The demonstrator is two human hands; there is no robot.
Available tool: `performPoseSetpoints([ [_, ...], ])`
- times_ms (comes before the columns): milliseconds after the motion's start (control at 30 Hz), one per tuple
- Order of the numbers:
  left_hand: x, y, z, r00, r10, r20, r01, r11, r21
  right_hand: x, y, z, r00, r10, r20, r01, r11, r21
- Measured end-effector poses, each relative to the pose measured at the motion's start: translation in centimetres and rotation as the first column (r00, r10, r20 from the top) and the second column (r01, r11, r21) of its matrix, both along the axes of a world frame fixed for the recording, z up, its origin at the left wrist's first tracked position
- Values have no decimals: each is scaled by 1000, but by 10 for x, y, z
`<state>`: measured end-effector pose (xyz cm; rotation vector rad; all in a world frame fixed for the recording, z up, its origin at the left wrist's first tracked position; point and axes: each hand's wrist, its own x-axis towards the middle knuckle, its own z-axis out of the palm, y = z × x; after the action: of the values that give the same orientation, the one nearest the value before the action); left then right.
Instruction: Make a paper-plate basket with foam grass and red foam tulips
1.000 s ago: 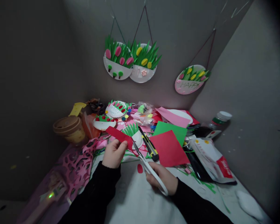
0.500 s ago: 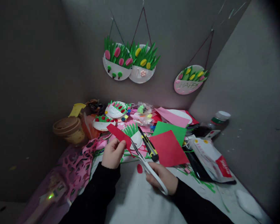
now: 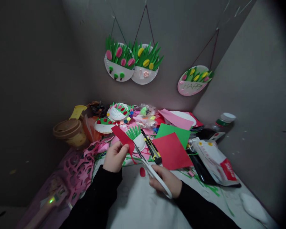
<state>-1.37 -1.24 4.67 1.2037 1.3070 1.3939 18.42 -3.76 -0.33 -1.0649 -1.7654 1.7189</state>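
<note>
A strip of red paper point(image 3: 123, 135) is pinched between the thumb and fingers of my left hand point(image 3: 114, 156). My right hand point(image 3: 166, 181) grips white-handled scissors point(image 3: 154, 175), whose blades reach up-left to the strip's right edge. A narrow cut sliver hangs from the strip beside the blades. Below them, a small red paper oval point(image 3: 142, 172) lies on the white table cover point(image 3: 133, 203). Just behind the scissors rests a half paper plate with green paper grass point(image 3: 138, 142). A yellow-and-black box cutter point(image 3: 152, 149) lies right of it.
Red sheet point(image 3: 173, 151) and green sheet point(image 3: 181, 132) overlap right of the cutter. A white-and-red pouch point(image 3: 215, 162) and a bottle point(image 3: 225, 120) stand at the right. Pink paper scraps point(image 3: 79, 163) and a brown pot point(image 3: 70, 132) are left. Decorated plates point(image 3: 146, 71) hang on the wall.
The red strip has shifted slightly right and turned a little in my left hand. The cut sliver hangs lower beside the scissor blades. My right hand stays nearly in place.
</note>
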Motion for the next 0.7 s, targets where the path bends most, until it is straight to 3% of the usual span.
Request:
performPoseSetpoints([
  [367,-2,-1,-1,999,30,-19,-31,999,-18,0,0,4,999,-1,48,-2,998,68],
  [700,-9,2,-5,996,-25,-88,28,999,31,3,2,3,998,-13,64,12,1000,18],
])
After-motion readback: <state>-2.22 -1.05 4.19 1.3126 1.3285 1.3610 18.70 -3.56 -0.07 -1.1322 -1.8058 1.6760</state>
